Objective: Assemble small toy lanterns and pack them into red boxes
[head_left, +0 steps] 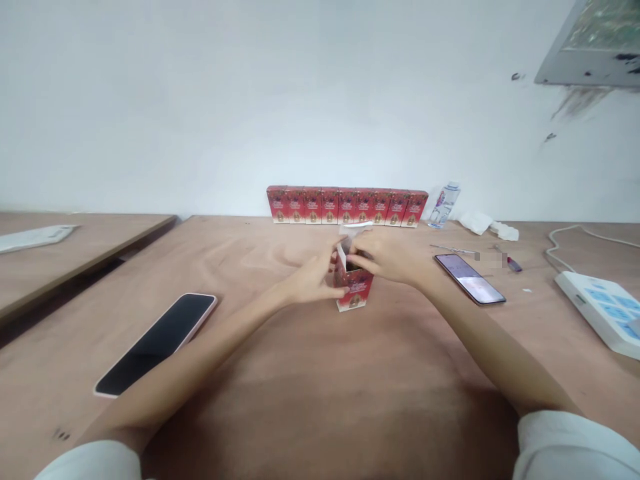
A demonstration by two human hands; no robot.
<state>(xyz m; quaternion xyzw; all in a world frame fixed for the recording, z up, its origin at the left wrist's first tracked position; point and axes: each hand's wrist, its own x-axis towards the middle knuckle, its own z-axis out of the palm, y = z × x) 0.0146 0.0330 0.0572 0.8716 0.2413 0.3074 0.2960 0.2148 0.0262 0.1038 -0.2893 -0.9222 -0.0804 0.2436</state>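
Observation:
A small red printed box (357, 298) with a pale lower edge stands on the wooden table in front of me, its top open. Its white inner flap (356, 229) sticks up at the back. My left hand (311, 279) is closed around the box's left side, with the thumb across the front. From the right, my right hand (383, 256) reaches over the open top. Its fingers are bent together at the dark opening, and whatever they pinch is hidden.
Several matching red boxes (347, 205) stand in a row against the wall. Right of them are a clear bottle (444, 205) and crumpled tissues (476, 222). One phone (470, 279) lies to the right, another (157, 343) by my left forearm. A white power strip (603, 310) sits far right.

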